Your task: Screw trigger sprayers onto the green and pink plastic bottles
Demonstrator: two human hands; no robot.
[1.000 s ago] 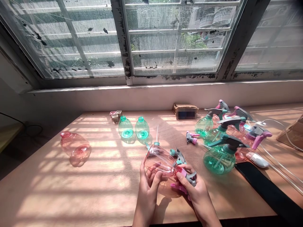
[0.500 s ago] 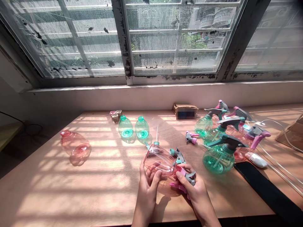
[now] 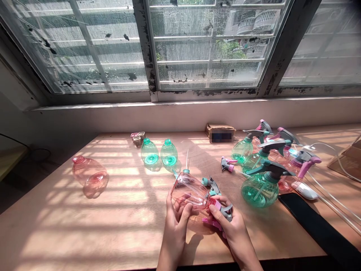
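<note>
I judge the step in hand to be fitting the trigger head onto the pink bottle I hold: the head sits at the bottle's neck, and whether the collar is fully home I cannot tell. The next move, as I read it, calls for a steady hold on the body while the collar turns square to the neck.

Far to my left a bare pink bottle [image 3: 90, 177] lies on its side on the wooden table [image 3: 84, 233], well apart from my hands. Nearer the window stand two capless green bottles [image 3: 159, 153], just beside each other.

My left hand [image 3: 176, 220] is curled around the pink bottle [image 3: 190, 194], fingers on its far side and thumb on the near side, gripping the round body. The bottle lies tilted, its base up and to the left, its neck toward my right hand, held just above the table in front of me.

My right hand [image 3: 231, 226] is closed on the grey and pink trigger head [image 3: 222, 212] at the neck, thumb and fingers pinching the collar.

Just behind my hands a loose teal and grey trigger head [image 3: 211, 184] rests on the table. To the right stands a cluster of assembled spray bottles [image 3: 262, 184], green and pink, near a dark flat strip [image 3: 316, 222].
</note>
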